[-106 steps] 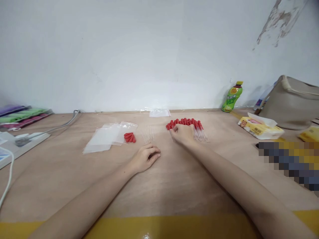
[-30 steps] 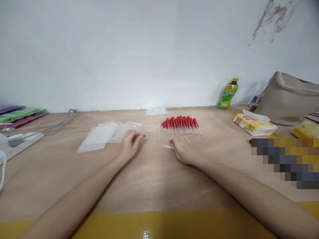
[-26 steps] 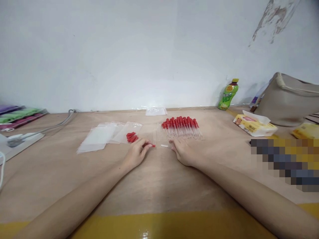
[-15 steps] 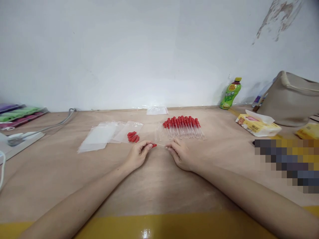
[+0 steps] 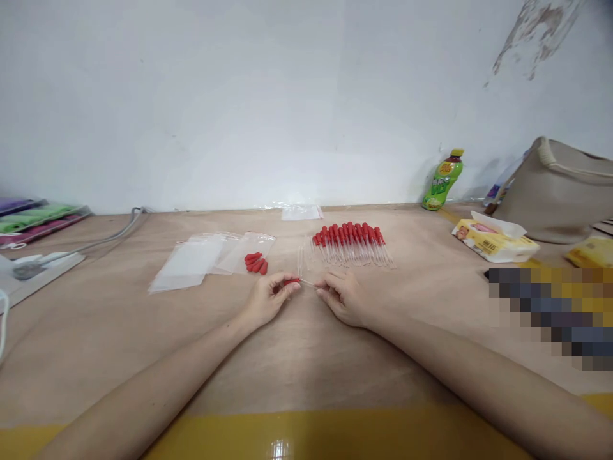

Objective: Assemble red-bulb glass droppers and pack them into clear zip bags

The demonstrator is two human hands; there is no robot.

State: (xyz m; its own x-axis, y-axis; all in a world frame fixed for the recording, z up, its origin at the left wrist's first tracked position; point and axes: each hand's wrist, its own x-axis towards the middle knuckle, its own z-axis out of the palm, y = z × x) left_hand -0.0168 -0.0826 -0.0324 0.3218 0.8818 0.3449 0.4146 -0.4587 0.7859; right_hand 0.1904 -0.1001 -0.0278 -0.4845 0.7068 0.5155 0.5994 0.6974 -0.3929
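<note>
A red rubber bulb (image 5: pixel 291 281) and a thin clear tube (image 5: pixel 308 283) meet end to end over the middle of a brown-covered bench (image 5: pixel 297 364). The left hand (image 5: pixel 267 299) has its grip pinched closed around the bulb; the right hand (image 5: pixel 345 299) pinches the tube between thumb and fingers. Just beyond lie loose clear tubes (image 5: pixel 300 260), with spare red bulbs (image 5: pixel 256 264) to their left and a row of red-capped tubes (image 5: pixel 352 244) to their right. Clear plastic bags (image 5: pixel 184 263) spread farther left. Toward the bench's back right corner stand a green bottle (image 5: pixel 441 184) and a beige handbag (image 5: pixel 555 198).
</note>
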